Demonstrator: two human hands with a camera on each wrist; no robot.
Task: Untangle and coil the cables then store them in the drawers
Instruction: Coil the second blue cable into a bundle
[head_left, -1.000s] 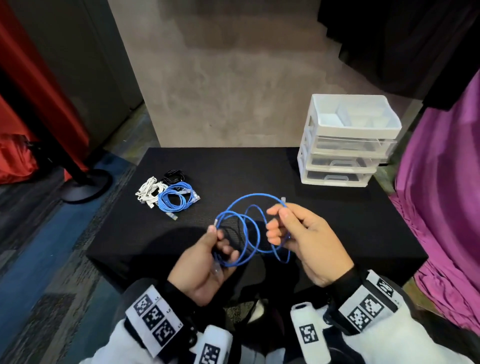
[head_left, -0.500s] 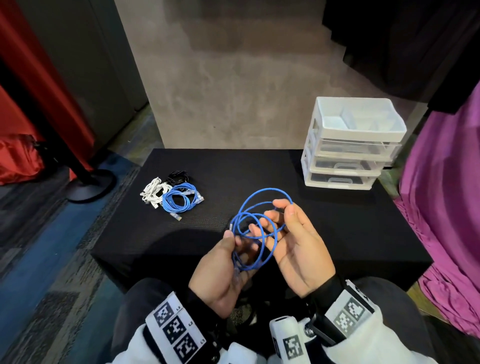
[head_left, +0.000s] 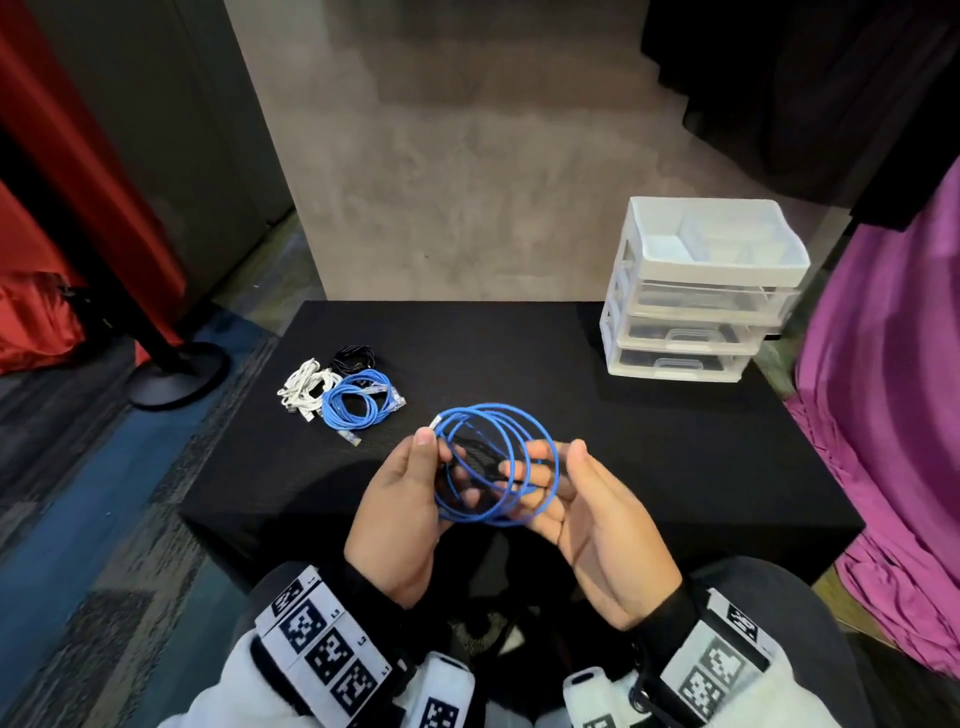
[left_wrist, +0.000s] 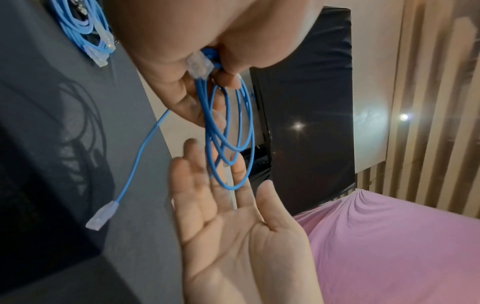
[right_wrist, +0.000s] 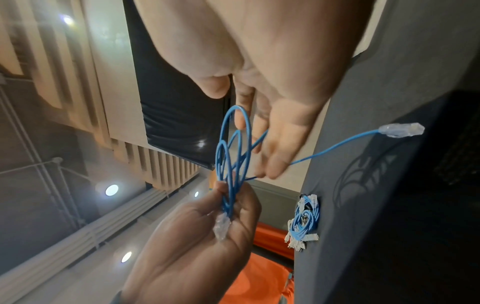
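The blue cable (head_left: 496, 462) hung in loose loops above the black worktop (head_left: 649, 441), pinched by the left hand (head_left: 402, 512); the right hand (head_left: 589, 525) lay flat-fingered against the loops. Drawers (head_left: 696, 306) stood beyond.

The head camera looks forward and steeply down from above, taking in the whole black table (head_left: 649, 467), the drawers (head_left: 696, 291) at its far right and the wall behind. The left wrist camera sits close under the left hand (left_wrist: 197, 51), looking along it toward the right hand (left_wrist: 233, 226), with the table edge turned on its side. The right wrist camera looks the opposite way, past the right hand (right_wrist: 272, 86) at the left hand (right_wrist: 202, 242). All three share the blue cable (head_left: 493, 462) between the hands and the cable pile (head_left: 337, 389) beyond.
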